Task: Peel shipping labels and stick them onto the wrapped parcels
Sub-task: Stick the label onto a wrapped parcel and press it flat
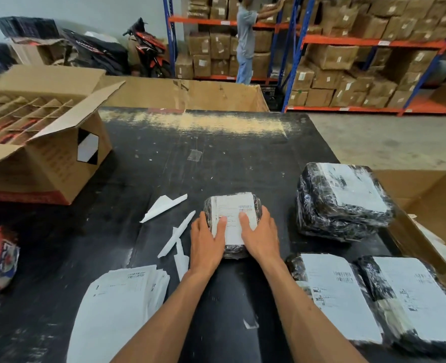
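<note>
While both forearms reach forward, left hand (206, 244) and right hand (262, 239) flat on the shipping label (233, 218), fingers straight, pressing, gripping nothing, small wrapped parcel (232, 251) mid-surface (216, 158).

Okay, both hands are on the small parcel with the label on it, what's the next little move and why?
Probably smooth the thumbs outward, then set it aside. The label already lies on the small parcel, with the left hand and right hand pressing it flat. More unpeeled labels wait in the stack at the left.
</note>
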Demonstrator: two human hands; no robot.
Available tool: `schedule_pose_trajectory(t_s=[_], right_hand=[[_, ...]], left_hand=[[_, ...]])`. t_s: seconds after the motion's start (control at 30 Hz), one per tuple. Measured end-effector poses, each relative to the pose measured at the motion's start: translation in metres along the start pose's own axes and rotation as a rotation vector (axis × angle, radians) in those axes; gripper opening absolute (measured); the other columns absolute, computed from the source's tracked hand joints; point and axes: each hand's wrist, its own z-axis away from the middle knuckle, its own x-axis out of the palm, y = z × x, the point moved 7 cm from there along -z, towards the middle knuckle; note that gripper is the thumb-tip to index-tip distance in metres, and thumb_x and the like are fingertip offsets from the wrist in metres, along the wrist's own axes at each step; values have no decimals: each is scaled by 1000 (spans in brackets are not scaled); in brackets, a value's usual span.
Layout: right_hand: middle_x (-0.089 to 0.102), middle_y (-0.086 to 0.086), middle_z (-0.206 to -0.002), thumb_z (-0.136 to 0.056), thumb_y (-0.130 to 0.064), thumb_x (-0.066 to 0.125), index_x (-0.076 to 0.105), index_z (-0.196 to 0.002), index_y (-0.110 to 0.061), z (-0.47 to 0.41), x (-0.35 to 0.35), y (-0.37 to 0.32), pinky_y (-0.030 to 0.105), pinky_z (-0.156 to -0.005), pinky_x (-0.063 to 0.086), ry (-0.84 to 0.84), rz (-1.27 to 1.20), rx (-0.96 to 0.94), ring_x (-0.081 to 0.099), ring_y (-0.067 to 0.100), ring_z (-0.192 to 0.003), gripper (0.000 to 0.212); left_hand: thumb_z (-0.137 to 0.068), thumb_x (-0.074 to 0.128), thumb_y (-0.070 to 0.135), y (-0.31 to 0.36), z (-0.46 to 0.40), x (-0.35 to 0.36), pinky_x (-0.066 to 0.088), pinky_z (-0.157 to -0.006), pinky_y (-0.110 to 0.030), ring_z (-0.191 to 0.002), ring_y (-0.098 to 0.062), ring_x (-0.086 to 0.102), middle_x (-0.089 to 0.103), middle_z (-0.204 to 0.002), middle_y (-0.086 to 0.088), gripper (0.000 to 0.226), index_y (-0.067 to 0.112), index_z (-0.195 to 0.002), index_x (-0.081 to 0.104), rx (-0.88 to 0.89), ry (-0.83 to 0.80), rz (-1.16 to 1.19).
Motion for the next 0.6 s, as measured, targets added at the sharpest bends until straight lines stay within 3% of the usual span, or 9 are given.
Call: schedule_pose_trajectory(t_s=[0.07,0.23,0.37,0.47,0.53,0.6], right_hand=[[33,10,-161,-94,-63,53,23,-160,-18,3,1,2,47,-120,28,39,-16,6,29,30,-149,84],[49,14,-153,-108,-36,41,35,-158,-14,-1,-5,1,40,-116,31,117,-62,9,38,32,-144,54],[58,18,-142,-111,-25,33,44,-152,-12,2,-12,-4,39,-104,37,146,-35,14,46,37,-133,44],[60,17,-136,-109,-37,30,47,-142,-15,-5,-12,-4,40,-95,39,90,1,43,51,36,-125,43],[59,13,-133,-102,-57,37,45,-131,-13,-13,-9,-8,42,-95,43,56,29,64,54,34,-120,54],[56,13,-134,-91,-69,51,41,-127,-9,-21,-7,-12,44,-95,45,46,97,72,54,35,-123,71]], left_hand=[[-101,44,54,-4,1,2,16,-123,-38,-154,-21,14,17,-167,-4,77,13,-160,17,-6,-2,29],[-106,38,32,-6,-9,2,30,-117,-45,-142,-32,37,47,-150,-14,51,8,-151,41,25,115,10],[-106,36,23,3,-12,0,40,-104,-43,-126,-34,49,58,-132,-15,38,6,-136,52,47,156,-126],[-104,36,41,10,-20,-6,44,-95,-44,-119,-35,54,59,-125,-15,44,4,-122,52,2,114,-196],[-96,41,63,14,-31,-6,44,-97,-45,-124,-36,52,54,-132,-16,68,3,-128,46,-80,65,-241],[-89,49,70,12,-38,-4,44,-100,-46,-128,-36,49,50,-139,-17,83,1,-134,44,-132,51,-268]])
